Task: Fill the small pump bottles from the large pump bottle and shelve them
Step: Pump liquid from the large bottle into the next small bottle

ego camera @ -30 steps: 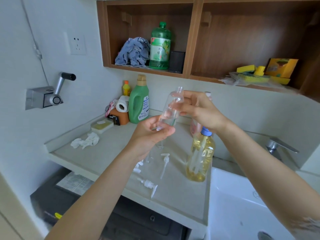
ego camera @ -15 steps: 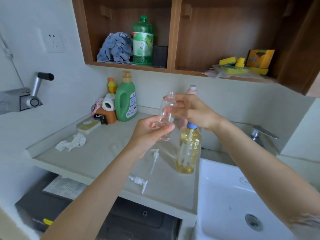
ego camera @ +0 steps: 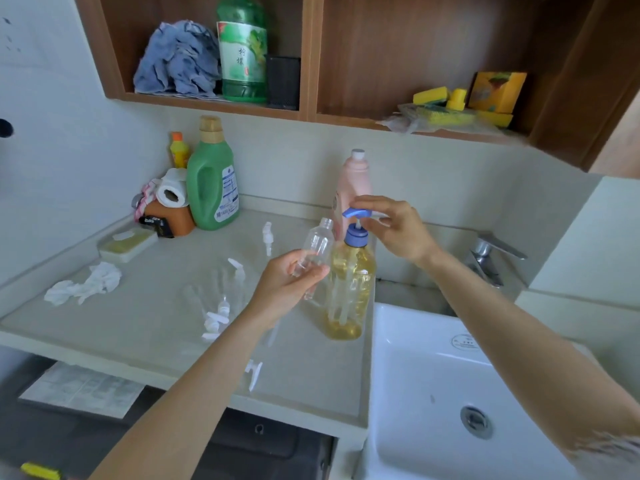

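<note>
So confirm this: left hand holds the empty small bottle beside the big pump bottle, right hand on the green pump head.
Not quite: the pump head is blue, not green, as the head view shows. The rest stands: left hand holds the small bottle beside the big bottle, right hand on the pump.

— We see clear, glossy plastic on the small bottle [ego camera: 316, 247], and the same on the large pump bottle [ego camera: 349, 289] with its smooth blue plastic pump head [ego camera: 356, 216].

— Agreed. We also see a matt, stone-like counter [ego camera: 138, 306], brown wood-grain shelves [ego camera: 381, 57], a glossy white sink [ego camera: 433, 375], a shiny metal tap [ego camera: 491, 251] and crumpled blue cloth [ego camera: 176, 60].
</note>
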